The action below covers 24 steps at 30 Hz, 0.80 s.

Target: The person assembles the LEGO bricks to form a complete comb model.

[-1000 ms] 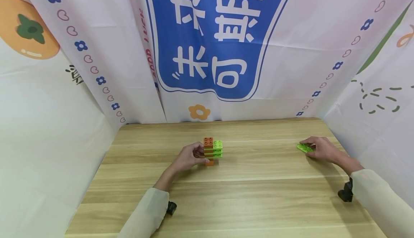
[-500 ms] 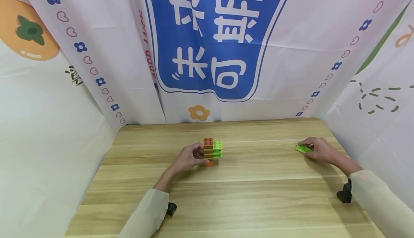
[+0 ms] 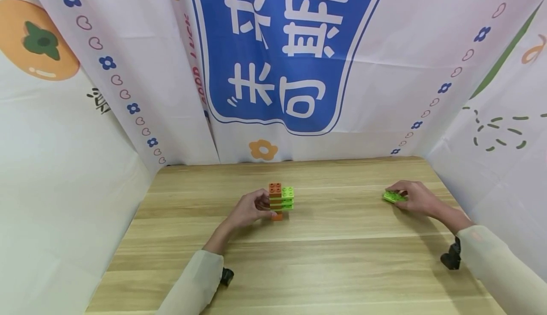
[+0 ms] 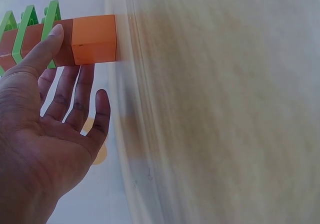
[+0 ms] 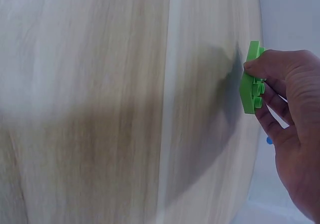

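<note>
A stack of building blocks (image 3: 275,196) stands upright on the table, brown and orange blocks layered with light green plates that jut out to the right. My left hand (image 3: 248,209) grips it from the left side. In the left wrist view the thumb lies across a brown block (image 4: 64,53), just above the orange block (image 4: 94,39) at the bottom, with the fingers behind. My right hand (image 3: 416,198) pinches a flat green plate (image 3: 393,196) with studs at the table's right. Close over the wood, that plate (image 5: 248,88) shows its studs turned toward the palm in the right wrist view.
The wood-grain table (image 3: 325,258) ends at a printed cloth (image 3: 367,96) along the back. White cloth walls rise at the left and right sides. A dark wrist camera (image 3: 451,256) hangs under the right sleeve, another (image 3: 227,276) by the left sleeve.
My right hand has moved a little to the left with the green plate pinched in it. The left hand and the block stack have stayed in place.
</note>
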Motion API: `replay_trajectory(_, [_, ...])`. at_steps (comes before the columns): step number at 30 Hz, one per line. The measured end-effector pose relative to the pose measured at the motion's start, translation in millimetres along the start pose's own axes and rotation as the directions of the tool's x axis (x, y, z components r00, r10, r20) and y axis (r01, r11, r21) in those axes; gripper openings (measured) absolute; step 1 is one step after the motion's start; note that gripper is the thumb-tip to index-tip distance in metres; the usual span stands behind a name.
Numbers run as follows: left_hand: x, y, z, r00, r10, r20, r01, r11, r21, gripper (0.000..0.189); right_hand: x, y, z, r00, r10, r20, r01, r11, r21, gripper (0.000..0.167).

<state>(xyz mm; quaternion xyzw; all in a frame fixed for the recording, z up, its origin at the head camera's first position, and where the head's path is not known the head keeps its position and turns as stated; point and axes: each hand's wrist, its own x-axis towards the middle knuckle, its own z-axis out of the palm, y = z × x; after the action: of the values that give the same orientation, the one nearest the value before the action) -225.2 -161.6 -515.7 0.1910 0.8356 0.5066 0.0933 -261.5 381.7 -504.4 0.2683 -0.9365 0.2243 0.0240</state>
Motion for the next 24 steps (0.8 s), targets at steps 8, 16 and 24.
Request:
replay_trajectory(8, [0.0,-2.2,1.4,1.000,0.017,-0.004,-0.018,1.000,-0.015,0.035,6.4,-10,3,0.999,-0.041,-0.001,0.041,0.999,-0.008,0.041])
replay_trajectory(16, [0.4,-2.3,1.7,1.000,0.017,-0.007,-0.017,1.000,-0.010,0.035,14.1,-20,6,0.997,-0.071,0.003,0.071,0.997,0.005,0.042])
replay_trajectory(24, [-0.2,-1.2,1.1,1.000,0.021,-0.007,-0.021,1.000,-0.012,0.035,26.7,-37,8,0.990,-0.138,-0.025,0.138,0.990,0.009,0.044])
